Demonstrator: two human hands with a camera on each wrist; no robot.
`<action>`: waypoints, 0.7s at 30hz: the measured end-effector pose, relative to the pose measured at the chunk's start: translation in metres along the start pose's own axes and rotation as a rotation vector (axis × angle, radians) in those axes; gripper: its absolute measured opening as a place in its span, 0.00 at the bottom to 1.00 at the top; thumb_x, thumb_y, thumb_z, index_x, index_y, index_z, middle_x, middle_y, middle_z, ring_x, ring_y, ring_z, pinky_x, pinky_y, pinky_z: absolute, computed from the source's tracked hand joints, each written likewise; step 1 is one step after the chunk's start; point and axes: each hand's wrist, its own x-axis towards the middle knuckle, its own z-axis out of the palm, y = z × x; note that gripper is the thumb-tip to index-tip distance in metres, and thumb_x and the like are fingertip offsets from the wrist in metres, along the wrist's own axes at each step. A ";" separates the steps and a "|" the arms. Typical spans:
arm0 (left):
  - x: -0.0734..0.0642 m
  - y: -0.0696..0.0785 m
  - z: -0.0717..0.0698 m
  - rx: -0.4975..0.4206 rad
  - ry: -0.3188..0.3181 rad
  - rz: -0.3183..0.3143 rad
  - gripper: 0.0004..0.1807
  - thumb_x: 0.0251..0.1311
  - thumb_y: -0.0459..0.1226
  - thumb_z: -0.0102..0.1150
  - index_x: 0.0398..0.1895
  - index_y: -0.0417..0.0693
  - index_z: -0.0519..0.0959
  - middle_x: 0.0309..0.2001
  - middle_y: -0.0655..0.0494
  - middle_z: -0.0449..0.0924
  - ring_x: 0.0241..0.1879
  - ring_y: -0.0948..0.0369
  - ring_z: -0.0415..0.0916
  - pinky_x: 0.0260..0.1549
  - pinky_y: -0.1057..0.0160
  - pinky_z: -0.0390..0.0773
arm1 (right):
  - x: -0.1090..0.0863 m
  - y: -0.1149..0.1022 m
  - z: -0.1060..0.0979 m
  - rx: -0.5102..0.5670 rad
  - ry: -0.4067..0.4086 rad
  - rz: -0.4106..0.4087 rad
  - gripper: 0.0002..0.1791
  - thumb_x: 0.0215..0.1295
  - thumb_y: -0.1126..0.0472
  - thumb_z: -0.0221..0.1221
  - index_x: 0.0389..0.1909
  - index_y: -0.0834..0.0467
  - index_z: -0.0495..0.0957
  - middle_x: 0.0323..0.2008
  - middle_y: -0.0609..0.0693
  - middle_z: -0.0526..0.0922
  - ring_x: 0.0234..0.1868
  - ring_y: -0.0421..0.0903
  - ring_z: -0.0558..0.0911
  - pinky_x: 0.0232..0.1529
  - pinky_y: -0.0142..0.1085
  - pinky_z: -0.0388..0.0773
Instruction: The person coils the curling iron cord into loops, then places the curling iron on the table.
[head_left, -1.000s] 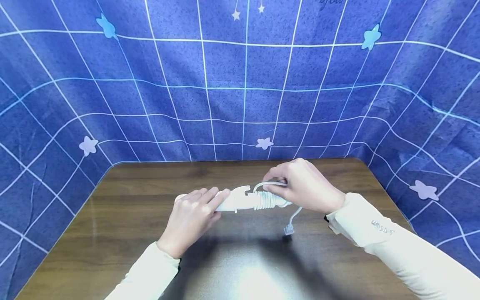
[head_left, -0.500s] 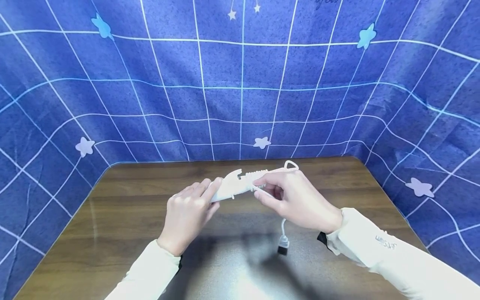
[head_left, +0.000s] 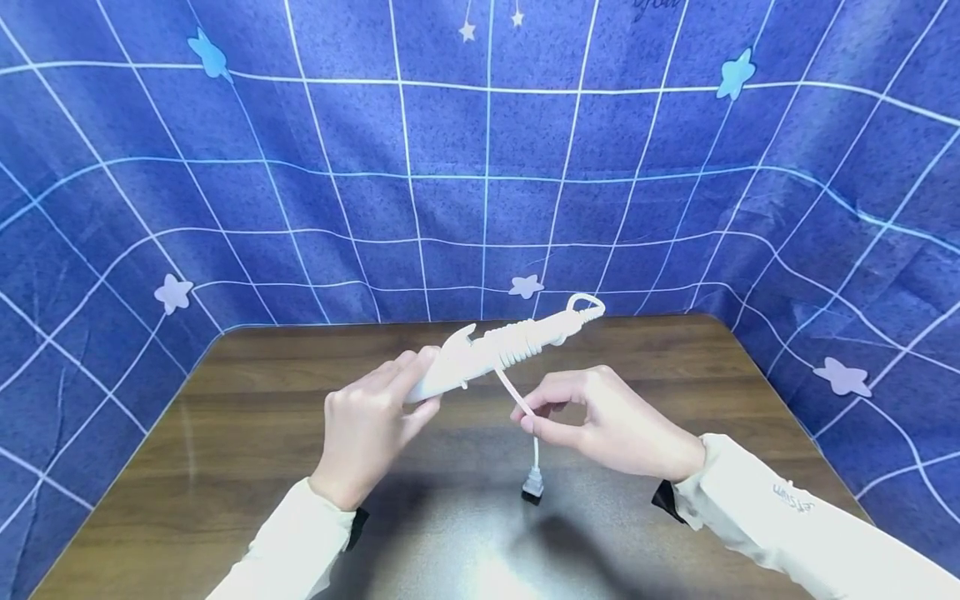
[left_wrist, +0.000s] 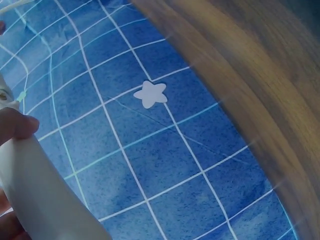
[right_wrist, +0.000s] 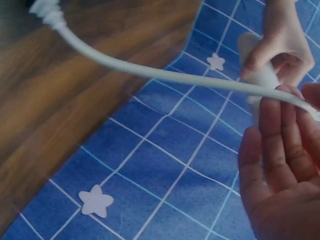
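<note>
A white curling iron (head_left: 457,362) is held up over the table, tilted with its cord end higher and to the right. My left hand (head_left: 367,425) grips it by the barrel end; the left wrist view has the smooth white barrel (left_wrist: 45,185) under a thumb. White cord (head_left: 513,390) is wound in several turns round the handle and makes a small loop at the far end. Between thumb and fingers, my right hand (head_left: 611,429) pinches the cord's free length, drawn down from the coils. Below that hand dangles the plug (head_left: 532,483), also visible in the right wrist view.
The wooden table (head_left: 262,417) is enclosed at the back and sides by a blue curtain (head_left: 450,208) with grid lines and stars. A glare spot (head_left: 498,575) lies at the table's near edge.
My right hand passed round the handle and came down in front, drawing the cord toward me. The curling iron went from nearly level to tilted, cord end up. The plug swung left.
</note>
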 end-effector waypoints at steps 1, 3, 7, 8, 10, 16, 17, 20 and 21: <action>0.000 0.000 -0.001 -0.010 0.009 -0.012 0.29 0.36 0.33 0.78 0.50 0.49 0.85 0.37 0.48 0.88 0.31 0.49 0.87 0.17 0.51 0.80 | -0.001 0.002 0.001 0.002 -0.012 -0.020 0.08 0.70 0.62 0.62 0.43 0.49 0.88 0.36 0.33 0.85 0.36 0.34 0.82 0.40 0.33 0.78; 0.001 -0.001 -0.002 -0.033 0.020 -0.028 0.29 0.36 0.33 0.78 0.49 0.50 0.85 0.36 0.49 0.88 0.32 0.50 0.87 0.17 0.51 0.80 | -0.003 0.007 0.002 0.008 -0.035 -0.058 0.09 0.71 0.63 0.62 0.46 0.50 0.88 0.38 0.35 0.86 0.38 0.34 0.82 0.40 0.33 0.79; 0.003 -0.001 -0.004 -0.054 0.032 -0.029 0.28 0.37 0.32 0.76 0.49 0.51 0.85 0.37 0.49 0.89 0.33 0.51 0.88 0.19 0.50 0.81 | -0.006 0.018 0.005 0.011 -0.066 -0.096 0.11 0.70 0.65 0.61 0.49 0.52 0.87 0.43 0.38 0.87 0.44 0.36 0.83 0.45 0.35 0.80; 0.003 -0.001 -0.005 -0.063 0.034 -0.028 0.28 0.37 0.32 0.76 0.50 0.51 0.85 0.37 0.49 0.89 0.33 0.51 0.88 0.19 0.50 0.81 | -0.007 0.021 0.006 0.011 -0.073 -0.096 0.12 0.70 0.65 0.61 0.49 0.52 0.87 0.43 0.38 0.87 0.45 0.36 0.83 0.46 0.35 0.80; 0.003 0.000 -0.006 -0.076 0.041 -0.024 0.29 0.37 0.32 0.76 0.50 0.51 0.85 0.38 0.49 0.89 0.34 0.51 0.88 0.19 0.50 0.81 | -0.008 0.029 0.008 0.009 -0.088 -0.093 0.12 0.69 0.65 0.62 0.49 0.52 0.87 0.44 0.38 0.87 0.48 0.37 0.83 0.49 0.37 0.79; 0.005 0.001 -0.011 -0.093 0.041 -0.012 0.27 0.40 0.35 0.75 0.50 0.50 0.86 0.38 0.49 0.89 0.35 0.51 0.88 0.21 0.51 0.82 | -0.010 0.051 0.014 0.036 -0.132 -0.078 0.12 0.68 0.64 0.64 0.49 0.52 0.88 0.44 0.37 0.87 0.49 0.37 0.84 0.50 0.37 0.79; 0.005 0.001 -0.012 -0.096 0.039 -0.018 0.26 0.40 0.35 0.74 0.50 0.50 0.86 0.38 0.50 0.89 0.35 0.51 0.88 0.22 0.51 0.82 | -0.010 0.055 0.015 0.048 -0.138 -0.075 0.12 0.68 0.64 0.64 0.49 0.52 0.88 0.45 0.38 0.88 0.49 0.37 0.84 0.51 0.37 0.79; 0.006 0.003 -0.014 -0.106 0.032 -0.036 0.24 0.43 0.36 0.72 0.50 0.50 0.86 0.38 0.51 0.89 0.35 0.52 0.88 0.23 0.51 0.82 | -0.008 0.066 0.017 0.088 -0.151 -0.059 0.11 0.68 0.64 0.64 0.48 0.53 0.88 0.46 0.41 0.88 0.50 0.38 0.85 0.53 0.39 0.79; 0.006 0.003 -0.015 -0.109 0.030 -0.037 0.23 0.44 0.36 0.71 0.49 0.51 0.86 0.38 0.52 0.89 0.35 0.52 0.88 0.23 0.52 0.82 | -0.008 0.070 0.018 0.096 -0.151 -0.052 0.10 0.68 0.63 0.63 0.48 0.54 0.88 0.45 0.42 0.88 0.50 0.39 0.85 0.53 0.39 0.80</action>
